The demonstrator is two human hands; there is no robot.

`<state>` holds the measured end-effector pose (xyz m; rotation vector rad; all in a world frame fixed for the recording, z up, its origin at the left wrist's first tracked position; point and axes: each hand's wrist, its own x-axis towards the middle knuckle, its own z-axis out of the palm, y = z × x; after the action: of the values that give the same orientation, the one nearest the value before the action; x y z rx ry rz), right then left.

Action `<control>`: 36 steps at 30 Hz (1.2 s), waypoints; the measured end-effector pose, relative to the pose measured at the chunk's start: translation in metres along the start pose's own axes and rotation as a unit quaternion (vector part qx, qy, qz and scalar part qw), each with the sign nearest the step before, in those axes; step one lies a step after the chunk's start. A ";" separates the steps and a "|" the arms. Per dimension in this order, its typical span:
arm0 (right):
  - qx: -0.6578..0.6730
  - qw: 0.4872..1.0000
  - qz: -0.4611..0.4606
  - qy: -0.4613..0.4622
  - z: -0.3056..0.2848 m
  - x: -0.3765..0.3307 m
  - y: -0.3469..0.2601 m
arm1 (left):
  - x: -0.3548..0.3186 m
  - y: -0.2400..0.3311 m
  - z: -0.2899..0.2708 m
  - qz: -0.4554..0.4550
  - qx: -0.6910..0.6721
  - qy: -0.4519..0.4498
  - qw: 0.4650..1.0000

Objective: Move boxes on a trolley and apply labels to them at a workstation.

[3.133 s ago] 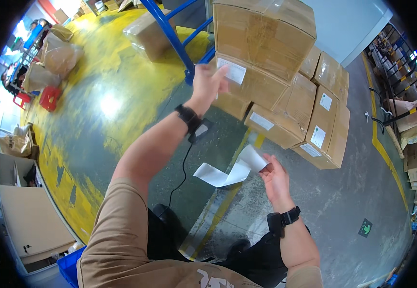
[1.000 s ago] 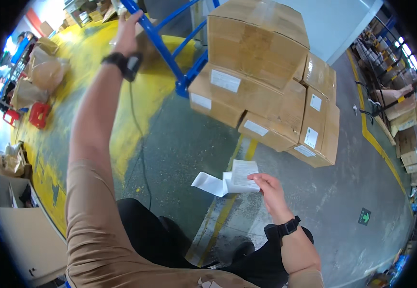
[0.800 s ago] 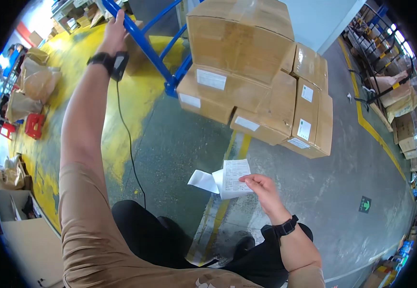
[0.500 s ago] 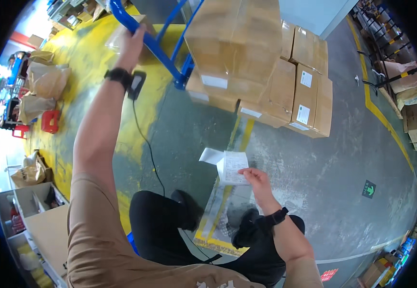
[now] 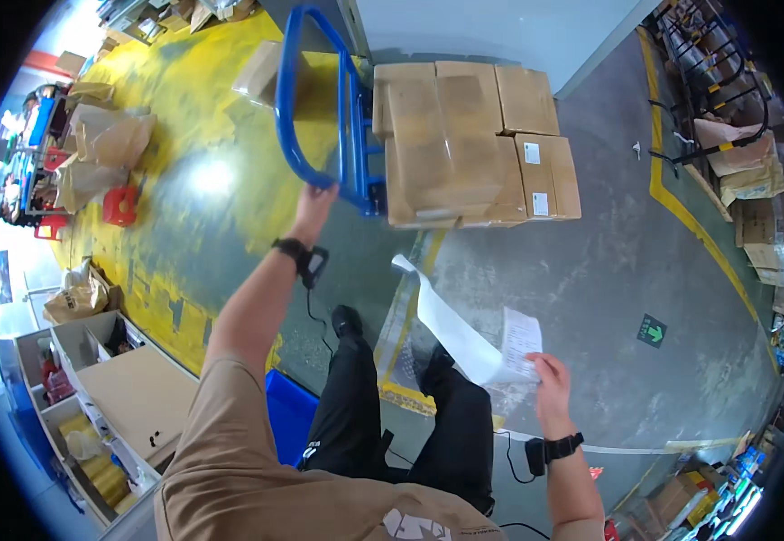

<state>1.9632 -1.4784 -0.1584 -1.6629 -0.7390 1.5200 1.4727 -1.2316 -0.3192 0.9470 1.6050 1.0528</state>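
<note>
My left hand (image 5: 312,215) is closed round the near bend of the blue handle (image 5: 285,113) of a cart. Next to that handle stand stacked brown cardboard boxes (image 5: 451,167), some bearing white labels. My right hand (image 5: 552,383) pinches a long strip of white paper (image 5: 461,335) at its printed end. The strip hangs across in front of my leg, its far end curling up towards the boxes. Both wrists wear black straps with small devices, the left one trailing a cable.
A lone carton (image 5: 259,72) lies on the yellow floor behind the handle. To the left are a divided bin unit (image 5: 135,388), a red crate (image 5: 120,206) and paper sacks (image 5: 114,135). A blue bin (image 5: 291,410) sits beside my leg. Racks (image 5: 717,81) line the right.
My left hand has come nearer my body and now holds the handle's near end. The paper has spread into a longer strip, and my right hand has moved right and lower with it.
</note>
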 end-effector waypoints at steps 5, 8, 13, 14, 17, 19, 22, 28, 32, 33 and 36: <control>-0.074 0.996 0.005 0.053 -0.071 -0.054 -0.037 | -0.100 -0.018 0.027 -0.007 0.010 -0.019 1.000; -0.160 0.985 0.009 0.059 -0.079 -0.072 -0.054 | -0.142 -0.008 0.010 -0.063 0.186 -0.139 0.971; -0.244 0.968 -0.023 0.045 -0.054 -0.085 -0.081 | -0.208 0.059 -0.011 -0.045 0.041 -0.064 0.996; -0.251 0.967 -0.005 0.037 -0.047 -0.087 -0.085 | -0.221 0.073 -0.014 -0.126 -0.081 -0.090 0.985; -0.255 0.966 0.001 0.033 -0.028 -0.087 -0.091 | -0.249 0.103 -0.012 -0.243 -0.195 -0.054 0.949; -0.248 0.968 -0.004 0.031 -0.025 -0.097 -0.091 | -0.258 0.111 0.006 -0.249 -0.195 -0.118 0.941; -0.250 0.967 0.016 0.053 -0.030 -0.112 -0.081 | -0.264 0.118 0.032 -0.275 -0.163 -0.204 0.926; -0.184 0.974 0.004 0.132 -0.074 -0.153 -0.042 | -0.315 0.123 0.067 -0.376 -0.216 -0.242 0.868; -0.199 0.966 0.026 0.161 -0.088 -0.178 -0.012 | -0.346 0.121 0.094 -0.398 -0.232 -0.264 0.848; -0.198 0.965 0.037 0.167 -0.091 -0.184 -0.009 | -0.355 0.121 0.102 -0.422 -0.225 -0.265 0.838; -0.194 0.963 0.060 0.177 -0.093 -0.194 -0.005 | -0.379 0.116 0.124 -0.437 -0.199 -0.289 0.829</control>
<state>2.0312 -1.6490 -0.0458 -2.2361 -0.7832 1.1517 1.6943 -1.5202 -0.1186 0.1338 1.0312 0.3506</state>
